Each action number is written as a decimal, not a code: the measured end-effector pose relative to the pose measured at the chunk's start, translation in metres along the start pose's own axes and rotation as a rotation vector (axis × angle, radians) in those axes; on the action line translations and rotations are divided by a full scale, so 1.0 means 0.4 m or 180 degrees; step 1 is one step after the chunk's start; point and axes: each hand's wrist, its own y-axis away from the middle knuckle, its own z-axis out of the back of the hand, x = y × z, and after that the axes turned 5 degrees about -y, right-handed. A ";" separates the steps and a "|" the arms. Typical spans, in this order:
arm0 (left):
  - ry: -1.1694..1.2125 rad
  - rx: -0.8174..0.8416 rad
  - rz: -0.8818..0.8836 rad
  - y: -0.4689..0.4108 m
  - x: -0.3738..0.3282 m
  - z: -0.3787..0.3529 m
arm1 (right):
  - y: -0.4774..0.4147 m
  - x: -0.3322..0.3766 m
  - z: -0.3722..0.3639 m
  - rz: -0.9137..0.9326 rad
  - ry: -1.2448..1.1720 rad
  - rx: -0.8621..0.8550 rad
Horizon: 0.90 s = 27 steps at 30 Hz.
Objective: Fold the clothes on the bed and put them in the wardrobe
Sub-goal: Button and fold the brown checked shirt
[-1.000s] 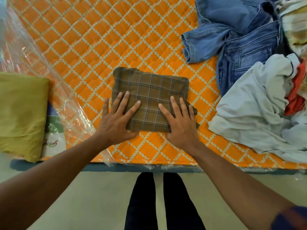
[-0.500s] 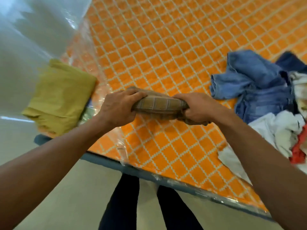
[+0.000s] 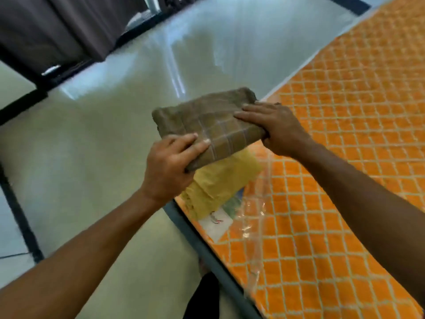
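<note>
Above the bed's near corner, partly out over the pale floor [image 3: 92,157]: a folded brown checked garment [image 3: 207,125], held in the air clear of the orange quilted mattress [image 3: 345,146] — a compact, thick rectangle, slightly tilted. Gripped at two sides. On the near-left corner, the left hand [image 3: 167,166], fingers curled over the top and pinching the layers, thumb hidden from view. On the right edge, the right hand [image 3: 278,128], fingers laid close together across the top face, thumb tucked beneath, clamping the fold between them. Below it in the view, resting on the mattress corner, a folded mustard-yellow cloth [image 3: 220,180], lying over a printed packet [image 3: 216,223] and crinkled clear plastic wrap [image 3: 255,217]. In the upper left, blurred, a dark tall shape [image 3: 57,31] — possibly the wardrobe, impossible to say for certain. Judged by looks: light, soft woven fabric with no stiffness of its own, not fragile, only mildly slippery layer on layer. Likely to sag in the middle and fall open if taken by one corner or by the top layer alone. Best held as here, at opposite edges with every layer pinched through, or carried flat on an open palm with the other hand pressed on top.
</note>
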 end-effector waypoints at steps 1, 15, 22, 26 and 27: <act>-0.0002 0.0234 0.0085 0.060 0.010 -0.053 | -0.008 -0.023 -0.083 0.0068 0.0092 0.0141; 0.0735 0.1185 0.1263 0.121 -0.060 -0.252 | 0.161 -0.089 -0.380 -0.1167 -0.1140 0.0689; 0.0695 0.2369 0.2019 0.013 0.065 -0.340 | 0.140 0.091 -0.461 -0.4061 -0.3584 -0.2657; 0.1169 0.2982 0.2147 0.006 0.096 -0.374 | 0.091 0.140 -0.515 -0.4616 -0.4804 -0.2833; 0.1247 0.3034 0.2113 0.002 0.097 -0.378 | 0.089 0.135 -0.525 -0.4673 -0.4793 -0.2858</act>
